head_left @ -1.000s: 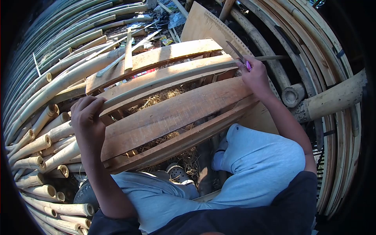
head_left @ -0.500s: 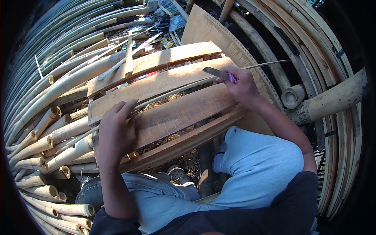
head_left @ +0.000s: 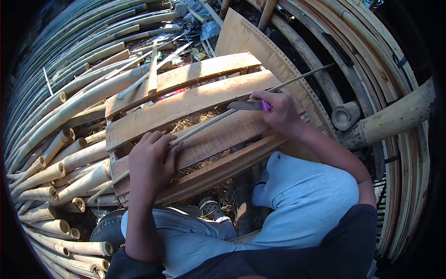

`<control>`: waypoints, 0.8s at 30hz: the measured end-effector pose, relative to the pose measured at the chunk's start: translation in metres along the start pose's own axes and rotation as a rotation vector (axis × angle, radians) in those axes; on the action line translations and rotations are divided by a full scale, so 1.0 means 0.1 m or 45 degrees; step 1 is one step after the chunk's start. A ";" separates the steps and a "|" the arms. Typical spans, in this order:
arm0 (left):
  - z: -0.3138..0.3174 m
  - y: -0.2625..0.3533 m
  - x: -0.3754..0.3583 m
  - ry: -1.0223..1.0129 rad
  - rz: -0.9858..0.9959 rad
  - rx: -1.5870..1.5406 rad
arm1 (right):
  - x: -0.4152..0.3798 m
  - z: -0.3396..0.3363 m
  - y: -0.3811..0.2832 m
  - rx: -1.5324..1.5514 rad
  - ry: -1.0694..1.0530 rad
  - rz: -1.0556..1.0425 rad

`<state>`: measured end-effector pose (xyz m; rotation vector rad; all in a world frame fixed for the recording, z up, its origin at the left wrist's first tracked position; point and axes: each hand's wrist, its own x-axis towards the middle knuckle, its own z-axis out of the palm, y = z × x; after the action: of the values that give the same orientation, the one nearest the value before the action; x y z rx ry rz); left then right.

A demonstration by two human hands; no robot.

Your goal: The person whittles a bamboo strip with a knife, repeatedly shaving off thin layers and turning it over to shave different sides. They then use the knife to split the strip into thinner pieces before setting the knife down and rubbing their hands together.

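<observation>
No legible text, labels, brands, numbers or signs anywhere.

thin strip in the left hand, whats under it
In this view, wooden planks lie under the thin strip, with a pale board toward its far right. Whatever the left hand and right hand cover cannot be seen.
</observation>
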<state>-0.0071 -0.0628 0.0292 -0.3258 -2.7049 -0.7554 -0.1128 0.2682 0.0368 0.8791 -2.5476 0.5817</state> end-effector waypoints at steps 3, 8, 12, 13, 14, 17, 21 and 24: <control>0.10 0.03 -0.03 0.090 0.054 0.079 | -0.01 -0.01 0.00 -0.005 0.005 -0.012; 0.15 0.09 -0.04 0.169 0.046 0.132 | -0.06 0.03 0.03 0.044 0.035 -0.021; 0.15 0.11 -0.04 0.177 0.014 0.125 | -0.14 0.05 0.09 0.032 -0.020 0.003; 0.15 0.13 -0.03 0.170 -0.020 0.115 | -0.16 0.04 0.10 -0.011 -0.072 0.015; 0.15 0.13 -0.02 0.161 -0.017 0.128 | -0.19 0.06 0.11 0.002 -0.065 0.021; 0.15 0.13 -0.04 0.130 -0.058 0.148 | -0.26 0.15 0.11 -0.017 -0.003 0.022; 0.17 0.14 -0.05 0.117 -0.091 0.215 | -0.28 0.21 0.18 -0.030 0.045 -0.048; 0.19 0.14 -0.05 0.130 -0.107 0.214 | -0.30 0.21 0.19 -0.012 0.102 -0.082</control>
<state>-0.0030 -0.0417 0.0191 -0.1312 -2.6757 -0.5455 -0.1083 0.2862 0.0001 0.9126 -2.4390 0.5731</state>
